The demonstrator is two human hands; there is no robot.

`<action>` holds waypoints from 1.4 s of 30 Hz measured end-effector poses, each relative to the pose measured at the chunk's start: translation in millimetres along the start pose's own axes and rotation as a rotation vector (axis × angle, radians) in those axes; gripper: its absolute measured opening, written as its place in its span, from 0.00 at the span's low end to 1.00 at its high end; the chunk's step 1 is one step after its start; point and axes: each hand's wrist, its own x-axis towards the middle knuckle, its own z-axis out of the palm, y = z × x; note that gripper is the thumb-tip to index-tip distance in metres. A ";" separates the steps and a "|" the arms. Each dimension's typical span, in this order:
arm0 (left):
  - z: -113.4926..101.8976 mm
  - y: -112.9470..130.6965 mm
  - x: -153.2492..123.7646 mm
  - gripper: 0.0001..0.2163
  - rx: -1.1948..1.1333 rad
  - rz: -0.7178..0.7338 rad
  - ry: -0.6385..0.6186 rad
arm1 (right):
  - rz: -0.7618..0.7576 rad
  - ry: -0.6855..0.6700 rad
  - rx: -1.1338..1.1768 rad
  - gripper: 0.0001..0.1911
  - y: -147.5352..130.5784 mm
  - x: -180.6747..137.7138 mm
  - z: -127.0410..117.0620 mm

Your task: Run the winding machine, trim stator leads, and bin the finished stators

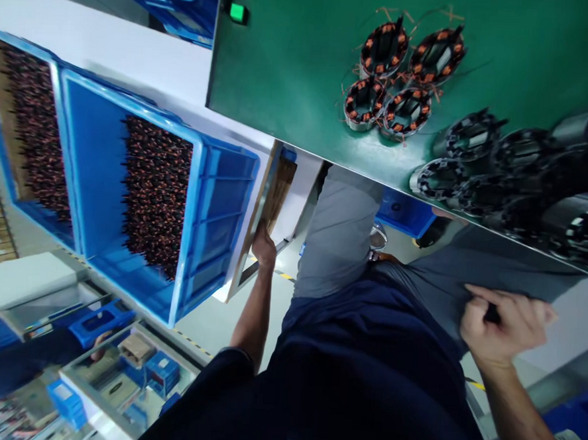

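Observation:
My left hand (264, 245) reaches down to an open drawer (262, 208) under the bench, its fingers closed on the drawer's edge. Flat brown cardboard pieces (282, 189) lie inside that drawer. Above my thigh at the right hangs my right hand (507, 322), loosely curled, the index finger pointing left and a gap between thumb and fingers. Nothing shows in it. Several motor stators with copper windings (384, 49) stand together on the green bench top (293, 67). Nearer the bench's front edge are several dark stators (473, 135) without visible copper wire.
Left of the drawer, a blue crate (226, 196) holds rows of copper-wound parts (156, 198); another similar crate (35, 124) adjoins it. Green buttons (238, 13) sit at the bench's corner. A blue bin (404, 213) lies beneath the bench. A co-worker's arm (26, 360) shows lower left.

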 end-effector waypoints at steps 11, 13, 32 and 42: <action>-125.2 11.0 -183.5 0.20 -0.058 0.181 0.217 | 0.097 -0.132 0.111 0.14 -30.2 50.8 15.5; -193.0 7.2 -203.6 0.17 -0.098 0.162 0.242 | 0.105 -0.171 0.306 0.14 -55.6 85.6 26.1; -381.2 -29.8 -169.0 0.24 -1.176 -0.243 1.055 | 0.634 -0.911 1.452 0.32 -264.0 150.2 41.1; -322.5 -46.8 -106.9 0.13 -1.596 -0.296 0.969 | 0.341 -0.922 1.305 0.26 -341.1 133.6 13.6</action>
